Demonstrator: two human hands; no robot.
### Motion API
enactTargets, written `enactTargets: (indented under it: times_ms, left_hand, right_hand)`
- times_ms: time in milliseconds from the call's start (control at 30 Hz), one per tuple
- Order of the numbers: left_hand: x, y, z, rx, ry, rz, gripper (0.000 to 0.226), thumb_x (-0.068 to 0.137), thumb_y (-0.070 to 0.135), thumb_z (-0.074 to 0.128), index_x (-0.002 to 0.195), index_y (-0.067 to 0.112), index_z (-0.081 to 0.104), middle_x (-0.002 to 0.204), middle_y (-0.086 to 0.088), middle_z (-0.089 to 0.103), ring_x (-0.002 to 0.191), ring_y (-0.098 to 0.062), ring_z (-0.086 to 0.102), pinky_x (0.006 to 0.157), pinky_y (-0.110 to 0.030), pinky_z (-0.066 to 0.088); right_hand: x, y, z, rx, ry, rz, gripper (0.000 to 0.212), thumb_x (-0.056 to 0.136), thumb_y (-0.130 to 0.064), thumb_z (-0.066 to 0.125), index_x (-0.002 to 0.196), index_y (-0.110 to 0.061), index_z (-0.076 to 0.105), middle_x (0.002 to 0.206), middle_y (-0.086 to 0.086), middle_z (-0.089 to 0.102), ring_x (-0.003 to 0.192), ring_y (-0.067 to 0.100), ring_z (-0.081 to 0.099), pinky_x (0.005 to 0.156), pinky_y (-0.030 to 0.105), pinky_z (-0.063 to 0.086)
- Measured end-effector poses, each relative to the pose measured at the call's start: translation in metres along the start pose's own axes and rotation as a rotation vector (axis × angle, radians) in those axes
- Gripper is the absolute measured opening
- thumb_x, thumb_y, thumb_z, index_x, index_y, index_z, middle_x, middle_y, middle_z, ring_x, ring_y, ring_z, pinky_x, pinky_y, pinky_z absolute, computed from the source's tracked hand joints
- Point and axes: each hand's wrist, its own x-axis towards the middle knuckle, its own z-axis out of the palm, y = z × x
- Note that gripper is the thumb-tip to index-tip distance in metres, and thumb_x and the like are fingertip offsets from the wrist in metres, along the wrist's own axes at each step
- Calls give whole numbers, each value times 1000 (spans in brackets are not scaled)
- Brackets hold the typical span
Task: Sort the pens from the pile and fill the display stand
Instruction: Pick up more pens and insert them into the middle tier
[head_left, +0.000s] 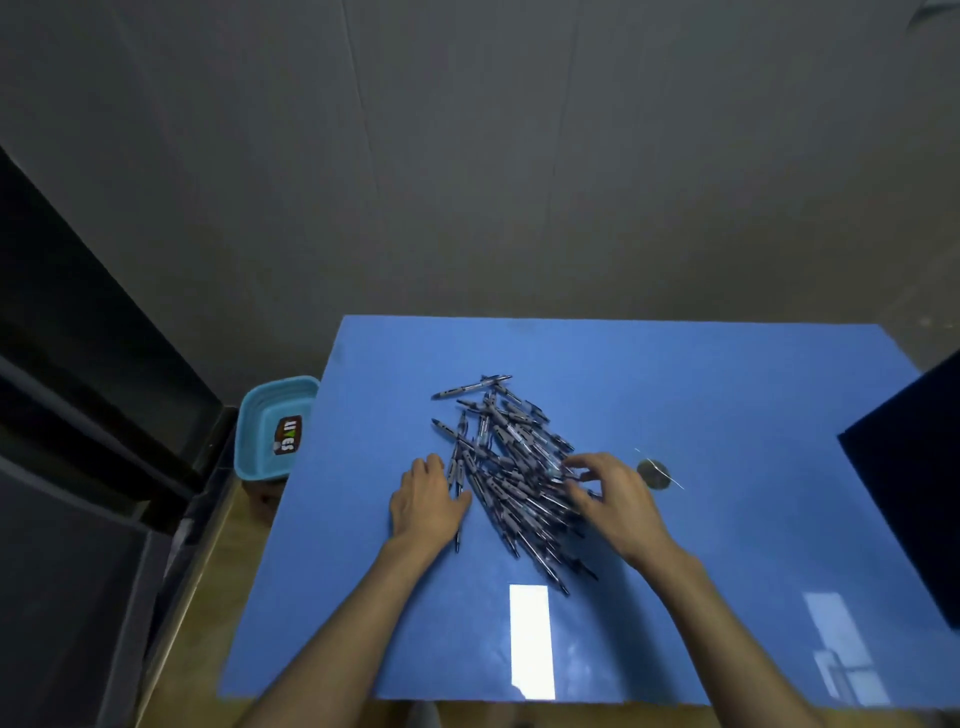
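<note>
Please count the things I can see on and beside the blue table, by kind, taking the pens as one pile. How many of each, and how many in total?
Pile of pens: 1
Hands: 2, left hand and right hand, both at the pile
Light blue tub beside the table: 1
Dark round spot, unclear what: 1
Total: 5

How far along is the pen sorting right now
Barely started. Done: nothing visible; no filled display stand shows in this view. In hand: the left hand rests flat against the pile of pens on the blue table, and the right hand has its fingers spread over the pile's right side. Left: sorting the whole pile and filling the stand.
</note>
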Motion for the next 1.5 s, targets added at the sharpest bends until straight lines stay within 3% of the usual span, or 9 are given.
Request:
enactTargets:
  times_ms: [200, 433, 567, 700, 900, 1033, 1133, 1300, 1500]
  left_hand:
    - [22, -11, -3, 85, 11, 111, 27, 97, 33, 53, 114, 12, 53, 117, -7, 57, 108, -26, 56, 81, -36, 45]
    - [21, -30, -12, 174, -36, 24, 29, 86, 36, 58, 103, 13, 55, 105, -3, 66, 98, -25, 65, 72, -31, 40]
    - [20, -43, -10, 202, -72, 30, 21, 88, 35, 52, 98, 17, 57, 101, -2, 71, 94, -25, 67, 74, -30, 46]
    - [19, -49, -12, 226, -72, 81, 28, 98, 29, 43, 108, 12, 62, 109, -9, 71, 100, -29, 67, 79, -34, 49]
    - [20, -58, -14, 14, -124, 135, 20, 98, 15, 40, 111, 9, 53, 112, -20, 65, 101, -42, 60, 80, -41, 47]
    - [30, -58, -19, -147, -6, 131, 12, 105, 22, 38, 106, 12, 44, 104, -14, 58, 95, -39, 59, 80, -44, 48]
    - [46, -53, -25, -195, 70, 42, 27, 106, 35, 43, 104, 9, 44, 110, -14, 50, 96, -38, 58, 78, -43, 46]
    - [68, -51, -20, -86, -41, -41, 49, 101, 50, 50, 119, 5, 43, 116, -14, 49, 104, -39, 58, 73, -38, 39]
    - [78, -48, -19, 65, -47, 54, 30, 107, 33, 41, 109, 6, 54, 115, -16, 59, 102, -35, 61, 81, -41, 47]
  right_hand:
    - [8, -10, 3, -8, 51, 66, 20, 93, -26, 64, 112, -28, 69, 111, -10, 64, 99, 11, 64, 83, 34, 51]
    - [16, -13, 12, 42, 51, 92, 19, 92, -23, 65, 111, -27, 70, 109, -10, 64, 97, 10, 66, 87, 32, 52]
    - [21, -17, 17, 50, 52, 85, 21, 92, -22, 65, 112, -25, 70, 111, -5, 66, 97, 11, 66, 89, 36, 54]
    - [27, -22, 16, 22, 47, 79, 22, 92, -23, 63, 114, -24, 69, 113, -5, 66, 96, 14, 65, 90, 38, 53]
    - [32, -20, 11, 25, 59, 76, 21, 93, -22, 63, 113, -22, 70, 111, -4, 67, 94, 12, 64, 89, 34, 52]
    - [35, -18, 9, 16, 69, 72, 20, 94, -24, 62, 113, -24, 70, 112, -4, 67, 92, 10, 64, 88, 33, 53]
    - [35, -18, 9, 15, 69, 71, 19, 94, -25, 62, 112, -24, 70, 112, -4, 67, 92, 10, 65, 88, 34, 53]
    - [32, -17, 7, 32, 87, 88, 18, 94, -25, 63, 110, -24, 71, 110, -5, 66, 89, 6, 65, 88, 33, 53]
    - [29, -9, -2, 42, 100, 97, 16, 94, -20, 62, 104, -27, 71, 109, -7, 65, 87, 3, 63, 87, 33, 53]
